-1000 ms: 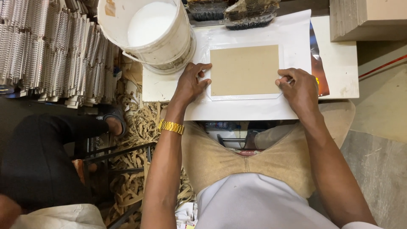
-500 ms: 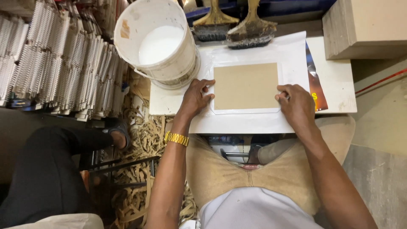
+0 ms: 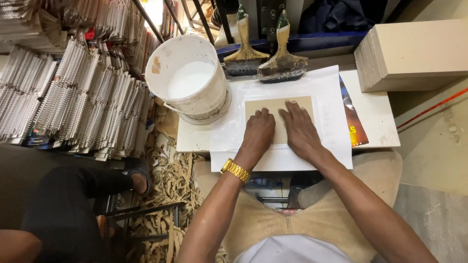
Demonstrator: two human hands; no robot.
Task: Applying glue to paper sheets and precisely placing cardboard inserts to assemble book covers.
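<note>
A tan cardboard sheet (image 3: 273, 105) lies on a white paper sheet (image 3: 325, 110) on a small white table (image 3: 378, 122). My left hand (image 3: 258, 133) lies flat on the card's left part, fingers together, with a gold watch (image 3: 236, 171) on the wrist. My right hand (image 3: 299, 128) presses flat on the card's right part, fingers spread a little. Both palms cover most of the card, and neither hand grips anything.
A white bucket of white glue (image 3: 189, 78) stands at the table's left corner. Two wide brushes (image 3: 265, 60) lie at the far edge. A stack of grey boards (image 3: 414, 51) sits at the right. Spiral-bound books (image 3: 78, 101) pile up at left, above another person's leg (image 3: 68, 209).
Both hands have moved from the card's outer edges inward onto its middle and now lie side by side. The view has shifted downward and closer.
</note>
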